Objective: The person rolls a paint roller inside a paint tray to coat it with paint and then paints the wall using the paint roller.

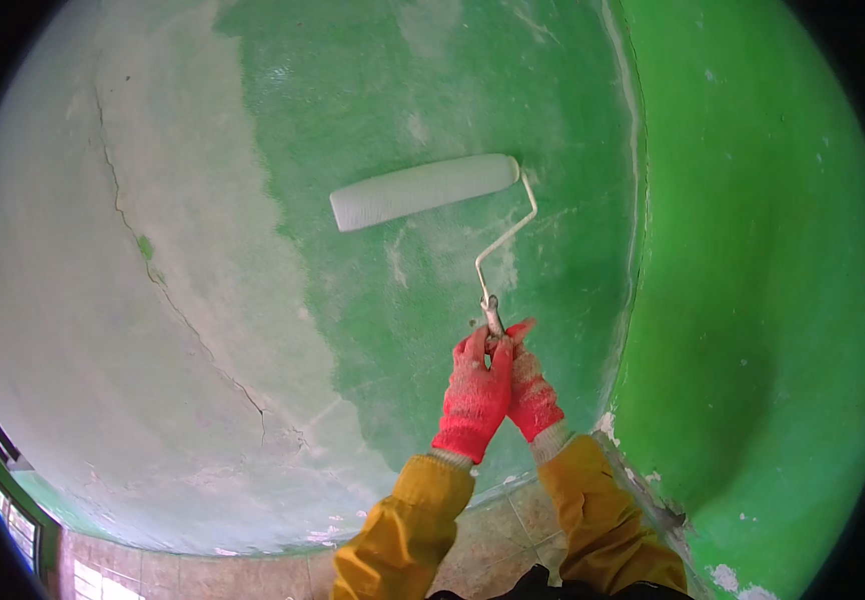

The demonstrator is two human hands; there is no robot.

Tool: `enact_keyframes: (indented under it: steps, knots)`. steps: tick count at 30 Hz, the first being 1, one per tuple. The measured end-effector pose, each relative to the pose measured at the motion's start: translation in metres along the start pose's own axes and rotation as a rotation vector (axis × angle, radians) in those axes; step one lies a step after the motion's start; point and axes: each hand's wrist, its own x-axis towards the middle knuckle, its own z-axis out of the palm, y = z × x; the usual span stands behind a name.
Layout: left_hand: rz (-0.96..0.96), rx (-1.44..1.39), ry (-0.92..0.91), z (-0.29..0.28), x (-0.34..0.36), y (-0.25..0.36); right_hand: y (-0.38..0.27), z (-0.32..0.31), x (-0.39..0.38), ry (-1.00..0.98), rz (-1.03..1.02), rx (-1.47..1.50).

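A paint roller [427,192] with a long white sleeve lies against, or very close to, the green wall [372,300], tilted a little with its right end higher. Its bent wire frame runs down from that right end to a handle, where both hands meet. My left hand [475,390], in a red knit glove, is closed round the handle near its top. My right hand [532,390], in a matching glove, grips just behind and to the right, partly hidden by the left. The lower handle is hidden by the hands.
Left of the roller the wall is pale and whitish, with a long crack [167,295] running down it. A brighter green wall [742,250] meets it at a corner on the right. Tiled floor [272,575] lies below; a window [12,515] shows at lower left.
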Motion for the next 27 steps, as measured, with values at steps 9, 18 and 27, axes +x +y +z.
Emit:
enact_keyframes:
  steps: [9,18,27]
  knots:
    - [-0.375,-0.061,-0.356,0.038,-0.016,-0.084,0.074,0.037,-0.117,0.105,0.249,-0.295]
    - [-0.389,-0.799,-0.074,0.009,-0.016,-0.037,0.026,0.016,-0.070,0.287,0.125,-0.314]
    - [-0.421,-0.763,0.116,-0.030,-0.023,-0.024,-0.114,-0.013,0.032,0.362,0.483,0.239]
